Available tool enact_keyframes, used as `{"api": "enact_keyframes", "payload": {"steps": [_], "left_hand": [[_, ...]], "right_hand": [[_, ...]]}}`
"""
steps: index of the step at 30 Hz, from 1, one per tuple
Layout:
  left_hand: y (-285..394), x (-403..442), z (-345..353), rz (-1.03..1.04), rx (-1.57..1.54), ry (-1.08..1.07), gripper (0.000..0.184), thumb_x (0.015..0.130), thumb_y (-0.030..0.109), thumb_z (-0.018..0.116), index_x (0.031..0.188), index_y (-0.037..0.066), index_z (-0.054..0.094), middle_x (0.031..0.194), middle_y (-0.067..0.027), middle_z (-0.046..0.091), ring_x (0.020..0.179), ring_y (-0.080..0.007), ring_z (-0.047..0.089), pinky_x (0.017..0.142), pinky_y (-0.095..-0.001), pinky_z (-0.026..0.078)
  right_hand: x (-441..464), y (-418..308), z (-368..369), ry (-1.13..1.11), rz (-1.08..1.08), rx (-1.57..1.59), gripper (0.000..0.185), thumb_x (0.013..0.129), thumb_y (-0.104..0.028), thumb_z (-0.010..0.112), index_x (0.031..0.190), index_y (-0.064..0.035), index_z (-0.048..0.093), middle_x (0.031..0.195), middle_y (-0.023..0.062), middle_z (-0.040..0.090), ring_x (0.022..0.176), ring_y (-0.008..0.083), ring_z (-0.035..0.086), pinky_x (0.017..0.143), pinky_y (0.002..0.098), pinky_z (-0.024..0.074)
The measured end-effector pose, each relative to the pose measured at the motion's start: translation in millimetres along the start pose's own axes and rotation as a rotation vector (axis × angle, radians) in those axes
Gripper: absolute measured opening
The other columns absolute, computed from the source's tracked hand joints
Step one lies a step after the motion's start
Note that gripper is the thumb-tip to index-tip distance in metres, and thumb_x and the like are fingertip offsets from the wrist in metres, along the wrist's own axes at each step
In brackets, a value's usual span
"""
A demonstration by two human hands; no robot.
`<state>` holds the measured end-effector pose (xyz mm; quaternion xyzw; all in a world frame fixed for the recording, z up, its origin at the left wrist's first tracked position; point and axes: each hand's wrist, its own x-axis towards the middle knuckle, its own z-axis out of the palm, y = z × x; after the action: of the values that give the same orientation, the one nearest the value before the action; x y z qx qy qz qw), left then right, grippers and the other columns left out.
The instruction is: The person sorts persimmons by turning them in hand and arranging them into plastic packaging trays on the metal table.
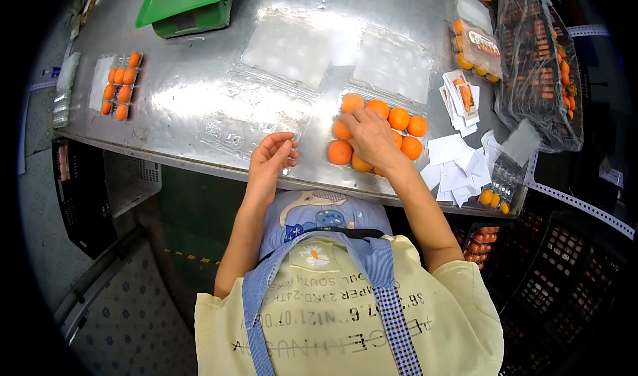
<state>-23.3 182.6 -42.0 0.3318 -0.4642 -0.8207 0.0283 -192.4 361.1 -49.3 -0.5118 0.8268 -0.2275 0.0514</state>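
Note:
My right hand reaches over a clear plastic clamshell tray of oranges, its fingers bent around an orange on the left side. The palm and fingers hide part of the fruit. My left hand is just left of that tray, with loosely curled fingers and nothing visible in them. It is close to the edge of an unfilled clear clamshell lying flat on the metal table. The filled tray's clear lid lies folded back behind the oranges.
White paper slips and printed cards lie to the right. Beyond them are a packed fruit box and a plastic-lined crate. Another orange tray sits at far left, a green scale-like object at the back.

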Motion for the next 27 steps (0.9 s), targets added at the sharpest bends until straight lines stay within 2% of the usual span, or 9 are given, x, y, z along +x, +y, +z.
{"api": "enact_keyframes", "payload": {"steps": [6, 9, 13, 15, 16, 20, 24, 25, 27], "left_hand": [[1.9, -2.7, 2.2, -0.014, -0.013, 0.031, 0.022, 0.093, 0.013, 0.058, 0.112, 0.003, 0.059, 0.097, -0.0043, 0.063, 0.081, -0.0095, 0.059, 0.071, -0.0234, 0.049], [4.8, -8.0, -8.7, 0.065, 0.005, 0.134, 0.023, 0.092, 0.012, 0.059, 0.113, 0.003, 0.059, 0.096, -0.0039, 0.063, 0.080, -0.0097, 0.059, 0.070, -0.0233, 0.049], [-23.5, -5.7, -59.7, 0.398, 0.129, 0.571, 0.035, 0.086, 0.005, 0.065, 0.119, 0.003, 0.055, 0.110, -0.0071, 0.057, 0.097, -0.0143, 0.054, 0.084, -0.0272, 0.046], [-27.8, -7.0, -75.4, 0.405, 0.117, 0.755, 0.046, 0.083, 0.002, 0.067, 0.126, 0.003, 0.050, 0.122, -0.0101, 0.049, 0.107, -0.0174, 0.048, 0.091, -0.0303, 0.044], [-27.6, -8.6, -80.6, 0.360, 0.145, 0.827, 0.058, 0.083, 0.002, 0.067, 0.134, 0.002, 0.040, 0.127, -0.0135, 0.044, 0.114, -0.0202, 0.046, 0.094, -0.0313, 0.043], [-35.4, 0.5, -90.8, 0.312, -0.131, 0.750, 0.068, 0.085, 0.002, 0.065, 0.140, -0.003, 0.025, 0.123, -0.0173, 0.046, 0.112, -0.0236, 0.052, 0.095, -0.0325, 0.045], [-40.3, 14.5, -88.9, 0.093, -0.316, 0.472, 0.055, 0.086, 0.002, 0.064, 0.132, -0.003, 0.033, 0.107, -0.0143, 0.056, 0.095, -0.0253, 0.060, 0.086, -0.0381, 0.052], [-44.9, 20.0, -86.1, 0.078, -0.303, 0.481, 0.043, 0.087, 0.003, 0.063, 0.123, -0.003, 0.040, 0.106, -0.0140, 0.057, 0.095, -0.0263, 0.061, 0.084, -0.0387, 0.054], [-35.1, 22.6, -73.2, -0.025, -0.353, 0.439, 0.039, 0.088, 0.004, 0.062, 0.123, -0.002, 0.044, 0.107, -0.0146, 0.059, 0.094, -0.0293, 0.063, 0.078, -0.0387, 0.057]], "right_hand": [[-6.0, -4.4, -1.0, 0.019, 0.083, 0.020, 0.018, 0.075, -0.002, 0.057, 0.093, -0.0031, 0.061, 0.088, 0.0131, 0.058, 0.086, 0.0326, 0.057, 0.073, 0.0416, 0.0441], [-11.9, -2.6, -27.1, 0.051, 0.257, 0.160, 0.034, 0.072, 0.002, 0.066, 0.105, -0.0029, 0.061, 0.096, 0.0110, 0.061, 0.088, 0.0277, 0.061, 0.078, 0.0358, 0.0483], [-37.2, 14.0, -53.5, 0.373, 0.462, 0.262, 0.024, 0.079, -0.001, 0.065, 0.103, -0.0029, 0.063, 0.090, 0.0117, 0.064, 0.078, 0.0235, 0.064, 0.070, 0.0331, 0.0503], [-56.7, 26.2, -57.9, 0.504, 0.491, 0.245, 0.023, 0.079, 0.001, 0.065, 0.102, -0.0018, 0.064, 0.087, 0.0108, 0.064, 0.073, 0.0204, 0.064, 0.068, 0.0301, 0.0507], [-64.9, 29.7, -61.0, 0.513, 0.508, 0.238, 0.021, 0.081, 0.001, 0.064, 0.102, -0.0011, 0.064, 0.088, 0.0105, 0.065, 0.075, 0.0188, 0.064, 0.070, 0.0291, 0.0503], [-86.0, 33.9, -66.6, 0.571, 0.549, 0.222, 0.017, 0.083, 0.001, 0.062, 0.100, -0.0004, 0.065, 0.088, 0.0106, 0.065, 0.075, 0.0178, 0.064, 0.070, 0.0278, 0.0495], [-92.3, 31.1, -57.8, 0.564, 0.537, 0.236, 0.016, 0.082, 0.002, 0.061, 0.098, -0.0006, 0.066, 0.086, 0.0113, 0.065, 0.075, 0.0197, 0.064, 0.069, 0.0286, 0.0495], [-94.3, 30.1, -55.5, 0.557, 0.516, 0.227, 0.016, 0.082, 0.002, 0.061, 0.098, -0.0004, 0.065, 0.086, 0.0114, 0.065, 0.075, 0.0201, 0.064, 0.069, 0.0286, 0.0494], [-92.6, 26.7, -50.4, 0.539, 0.449, 0.223, 0.016, 0.083, 0.003, 0.061, 0.097, -0.0001, 0.065, 0.086, 0.0116, 0.064, 0.075, 0.0209, 0.063, 0.069, 0.0287, 0.0492]]}}
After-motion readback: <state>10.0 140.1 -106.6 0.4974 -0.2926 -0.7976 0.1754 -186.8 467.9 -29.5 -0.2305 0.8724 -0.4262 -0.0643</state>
